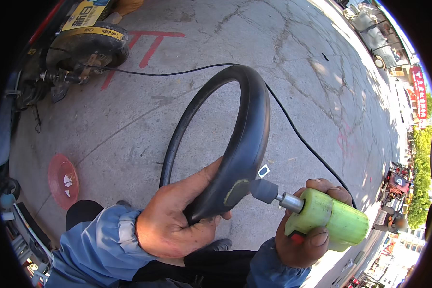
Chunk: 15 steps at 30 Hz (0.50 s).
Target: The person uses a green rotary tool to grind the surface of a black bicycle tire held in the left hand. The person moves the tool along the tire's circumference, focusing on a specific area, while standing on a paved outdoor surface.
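A black rubber inner tube (251, 113) stands up in a loop in front of me. My left hand (175, 218) grips its lower part, thumb on one side and fingers on the other. On the tube's side, near that hand, is a dull greenish oval patch of roughened rubber (236, 191). My right hand (302, 240) is wrapped round a lime-green power grinder (338, 218) with a red switch. Its dark grinding head (264, 190) sits on a metal shaft, right beside the oval; whether it touches cannot be told. A small white-edged tag (264, 171) shows just above the head.
A black cable (302, 139) runs behind the tube to a vehicle wheel (89, 48) at the far left. On the concrete ground at left lies a pink basin (65, 180) with white scraps. Red paint lines (151, 50) mark the ground. Parked vehicles (379, 38) stand far right.
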{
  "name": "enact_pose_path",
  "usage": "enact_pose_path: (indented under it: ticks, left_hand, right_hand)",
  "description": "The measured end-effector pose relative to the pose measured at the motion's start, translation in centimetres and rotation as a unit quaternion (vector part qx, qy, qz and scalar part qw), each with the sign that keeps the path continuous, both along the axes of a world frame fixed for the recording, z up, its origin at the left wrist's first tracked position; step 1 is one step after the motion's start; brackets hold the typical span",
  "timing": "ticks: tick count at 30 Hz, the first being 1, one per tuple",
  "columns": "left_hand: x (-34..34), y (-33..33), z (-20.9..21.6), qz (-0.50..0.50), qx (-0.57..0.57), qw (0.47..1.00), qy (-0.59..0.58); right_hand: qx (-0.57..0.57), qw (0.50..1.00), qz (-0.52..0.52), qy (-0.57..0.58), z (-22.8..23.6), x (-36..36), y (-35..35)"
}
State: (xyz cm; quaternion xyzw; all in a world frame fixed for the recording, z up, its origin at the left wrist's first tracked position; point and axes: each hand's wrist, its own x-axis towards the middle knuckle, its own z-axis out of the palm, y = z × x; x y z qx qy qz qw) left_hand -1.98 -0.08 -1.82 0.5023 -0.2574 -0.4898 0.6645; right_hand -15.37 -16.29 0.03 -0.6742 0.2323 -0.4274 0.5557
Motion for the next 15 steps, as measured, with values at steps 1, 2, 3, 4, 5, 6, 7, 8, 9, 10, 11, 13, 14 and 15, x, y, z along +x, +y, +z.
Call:
enact_pose_path:
  ticks: [1,2,3,4,5,6,7,8,9,10,11,13,14,15]
  left_hand:
    - [0.0,-0.1,0.1,0.013,0.002,1.0,0.015]
    - [-0.1,-0.3,0.2,0.026,0.004,0.999,0.031]
    - [-0.1,-0.5,0.2,0.04,0.007,0.998,0.046]
    - [-0.1,-0.5,0.3,0.041,0.009,0.998,0.056]
    - [-0.1,-0.5,0.4,0.043,0.01,0.997,0.065]
    - [-0.1,-0.5,0.4,0.045,0.012,0.996,0.075]
    - [-0.1,-0.5,0.4,0.043,0.013,0.996,0.074]
    - [-0.1,-0.4,0.4,0.042,0.013,0.996,0.073]
    - [0.0,-0.4,0.4,0.04,0.014,0.997,0.072]
    - [0.0,-0.4,0.4,0.037,0.017,0.997,0.069]
    - [0.0,-0.5,0.5,0.035,0.021,0.997,0.065]
    - [0.1,-0.4,0.4,0.022,0.01,0.999,0.047]
    - [0.1,-0.2,0.0,0.012,-0.004,0.999,0.031]
    - [0.2,-0.1,-0.2,0.001,-0.018,1.0,0.016]
  right_hand:
    - [-0.005,1.0,-0.007,-0.003,-0.1,0.0,-0.1]
    - [-0.009,1.0,-0.014,-0.006,-0.3,0.0,-0.2]
    - [-0.012,1.0,-0.014,-0.008,-0.4,0.0,-0.2]
    - [-0.004,1.0,-0.017,-0.006,-0.2,0.1,-0.1]
    - [0.004,1.0,-0.02,-0.005,-0.1,0.3,0.0]
    - [0.024,0.999,-0.026,0.0,0.3,0.6,0.3]
    - [0.045,0.999,-0.031,0.005,0.6,0.8,0.6]
    - [0.049,0.998,-0.027,0.003,0.6,0.8,0.6]
    - [0.054,0.998,-0.024,0.002,0.7,0.8,0.7]
    - [0.059,0.998,-0.02,0.0,0.6,0.9,0.7]
    - [0.059,0.998,-0.02,-0.001,0.6,0.9,0.7]
    - [0.061,0.998,-0.022,-0.005,0.5,0.8,0.7]
    - [0.061,0.998,-0.016,-0.011,0.5,0.8,0.7]
    - [0.062,0.998,-0.01,-0.018,0.6,0.7,0.6]
